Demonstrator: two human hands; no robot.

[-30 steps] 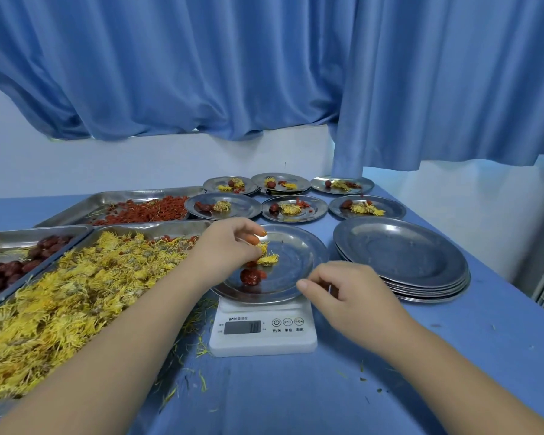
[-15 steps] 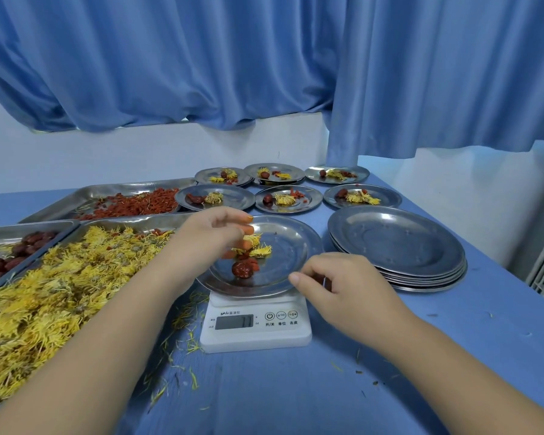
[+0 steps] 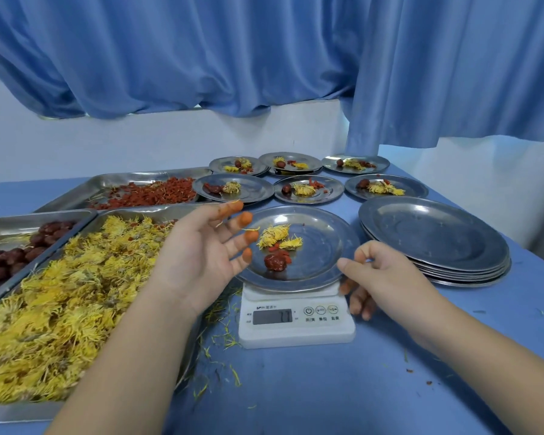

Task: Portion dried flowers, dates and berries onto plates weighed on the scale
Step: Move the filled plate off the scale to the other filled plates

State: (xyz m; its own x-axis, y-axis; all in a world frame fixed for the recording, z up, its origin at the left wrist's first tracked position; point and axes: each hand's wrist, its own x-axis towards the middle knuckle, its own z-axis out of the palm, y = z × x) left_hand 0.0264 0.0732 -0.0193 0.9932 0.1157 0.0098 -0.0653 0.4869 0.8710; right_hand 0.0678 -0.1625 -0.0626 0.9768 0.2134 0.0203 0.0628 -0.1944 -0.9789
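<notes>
The plate (image 3: 324, 243) sits on the scale (image 3: 296, 324) near the middle of the worktop (image 3: 327, 390). It carries a few flowers (image 3: 277, 237), one date (image 3: 275, 262) and some berries (image 3: 284, 254) just beside the date. The plate is thin, stiff metal, probably light and slick. Its load is loose and nearly weightless, so any tilt could slide it, and the flowers look brittle and apt to shed. The rim is the place to hold it, kept level.

The right hand (image 3: 387, 277) seems to have that hold, with the thumb on the near right rim and the fingers curled beneath. The left hand (image 3: 201, 249) hovers open over the plate's left rim, fingers spread and tips stained orange, holding nothing.

A stack (image 3: 434, 240) of empty plates lies toward the right edge, near the right hand. Six filled plates (image 3: 324, 191) crowd the far right corner, leaving little room there. The flower tray (image 3: 13, 412), date tray (image 3: 29, 215) and berry tray (image 3: 123, 177) fill the left side, with the flower tray just beside the scale. Stray petals (image 3: 223, 340) litter the worktop between them.
</notes>
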